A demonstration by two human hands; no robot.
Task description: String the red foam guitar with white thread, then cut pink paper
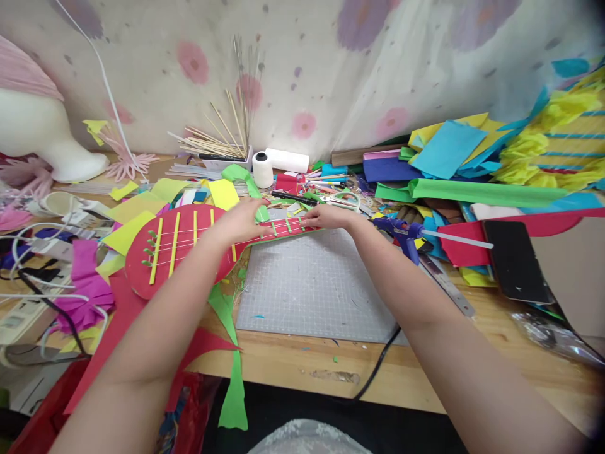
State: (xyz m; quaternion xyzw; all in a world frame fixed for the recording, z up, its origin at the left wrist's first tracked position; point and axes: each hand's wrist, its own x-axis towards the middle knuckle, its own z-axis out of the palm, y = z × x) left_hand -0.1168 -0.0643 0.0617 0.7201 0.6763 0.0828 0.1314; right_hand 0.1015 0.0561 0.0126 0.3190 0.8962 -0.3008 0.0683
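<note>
The right grip (331, 216) pinches the slim neck (282, 229) of a red guitar (185, 238); the left grip (241, 222) lies over it, how tightly closed one cannot tell. Left of both spreads the rounded body (140, 271), barred with straight yellow strips (156, 251).

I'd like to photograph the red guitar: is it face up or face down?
Face up: the guitar shows its yellow strips and small green pieces.

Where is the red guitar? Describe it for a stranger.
Find the grey mat on the wooden desk. The red guitar's body lies to its left, left hand and right hand at the neck; yellow strips set it apart from plain red paper nearby.
</note>
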